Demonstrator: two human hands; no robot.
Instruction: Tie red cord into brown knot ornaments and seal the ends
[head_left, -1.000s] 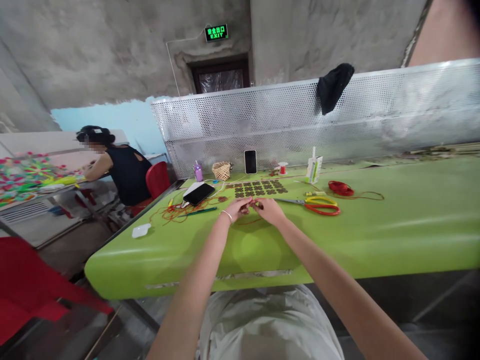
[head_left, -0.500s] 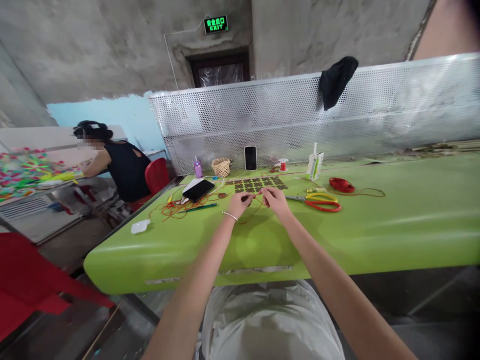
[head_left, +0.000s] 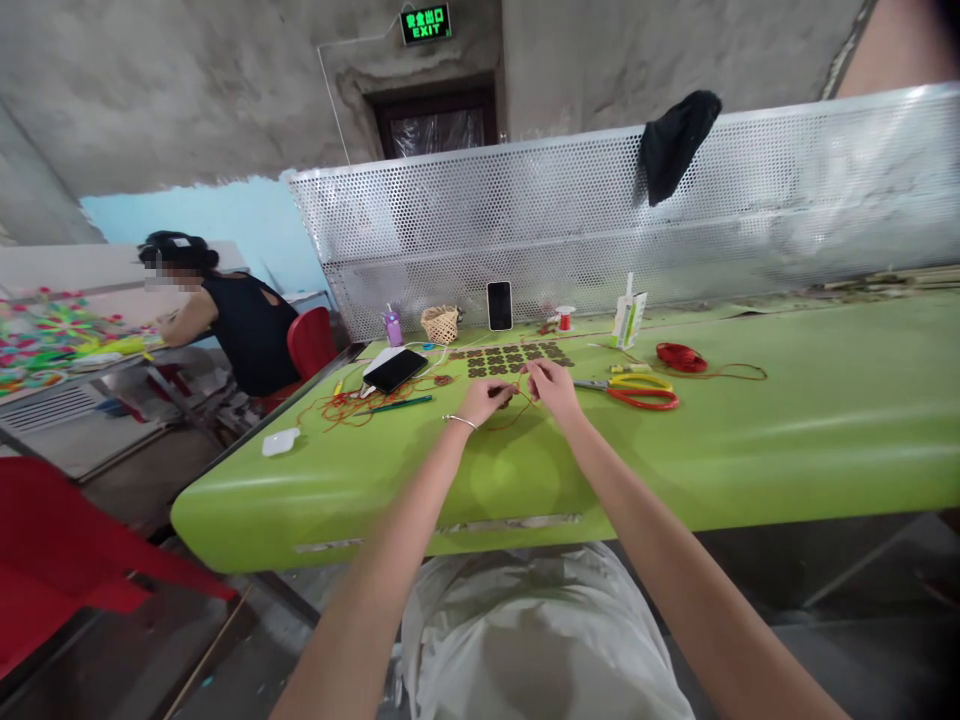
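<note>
Both hands are above the green table, close together with a small gap between them. My left hand, with a bracelet at its wrist, pinches a thin red cord. The same cord runs up to my right hand, whose thumb and fingertips are pressed together on it. Just behind the hands lie rows of small dark brown pieces. To the right of my right hand are scissors with yellow and red handles.
Farther right lies a red cord bundle. A black phone, tangled cord, a pen and a white case lie left. A basket and upright phone stand behind. A person sits far left.
My right hand has lifted slightly away from my left, and the cord between them shows more. The whole view has shifted a little upward in the frame.
</note>
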